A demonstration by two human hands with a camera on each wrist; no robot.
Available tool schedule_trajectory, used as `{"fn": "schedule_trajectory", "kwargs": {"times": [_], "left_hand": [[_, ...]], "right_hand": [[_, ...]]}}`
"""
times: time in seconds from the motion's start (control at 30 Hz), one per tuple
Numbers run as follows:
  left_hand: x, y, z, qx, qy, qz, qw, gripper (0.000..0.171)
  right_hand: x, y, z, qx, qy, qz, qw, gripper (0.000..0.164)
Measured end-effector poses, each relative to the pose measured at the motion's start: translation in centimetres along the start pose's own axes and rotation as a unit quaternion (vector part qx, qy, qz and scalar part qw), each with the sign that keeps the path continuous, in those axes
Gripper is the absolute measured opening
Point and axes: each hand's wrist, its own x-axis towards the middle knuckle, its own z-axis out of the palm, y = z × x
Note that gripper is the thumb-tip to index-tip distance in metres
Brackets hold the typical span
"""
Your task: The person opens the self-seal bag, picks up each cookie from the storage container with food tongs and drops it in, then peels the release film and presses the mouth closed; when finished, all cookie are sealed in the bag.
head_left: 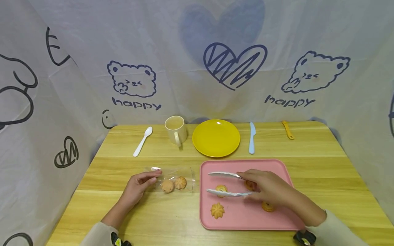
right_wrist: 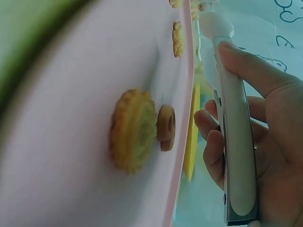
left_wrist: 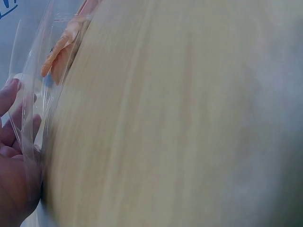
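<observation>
My left hand (head_left: 138, 187) pinches the left end of a clear plastic bag (head_left: 188, 175) lying on the table. Inside the bag are two cookies, one round and plain (head_left: 167, 186), one ridged (head_left: 180, 182). The film also shows close up beside the fingers in the left wrist view. My right hand (head_left: 271, 188) grips metal tongs (right_wrist: 239, 142) with pale handles, their two arms spread apart over a pink tray (head_left: 246, 222). Nothing is held between the tong tips. Several cookies lie on the tray, including a flower-shaped one (head_left: 217, 210) and a ring-like one (head_left: 221, 189) partly behind the lower tong arm.
Along the table's back stand a cream mug (head_left: 176, 130) and a yellow plate (head_left: 216, 138). A white spoon (head_left: 143, 141) lies at the left. To the plate's right are a light blue knife (head_left: 252, 138) and a small orange utensil (head_left: 288, 130). Printed cloth (head_left: 191, 85) hangs behind.
</observation>
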Motion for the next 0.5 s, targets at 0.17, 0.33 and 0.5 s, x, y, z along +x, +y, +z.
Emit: {"fn": "schedule_trajectory", "kwargs": {"times": [0.17, 0.33, 0.5], "left_hand": [[0.1, 0.1, 0.0, 0.001, -0.001, 0.001, 1.0, 0.029], [0.1, 0.2, 0.0, 0.0, -0.001, -0.006, 1.0, 0.029], [0.0, 0.3, 0.0, 0.002, 0.0, -0.005, 1.0, 0.03]], "right_hand": [[-1.6, 0.3, 0.4, -0.003, 0.027, -0.012, 1.0, 0.067], [-2.6, 0.3, 0.7, 0.0, 0.032, -0.012, 0.999, 0.065], [-3.0, 0.3, 1.1, -0.019, 0.032, -0.004, 0.999, 0.067]]}}
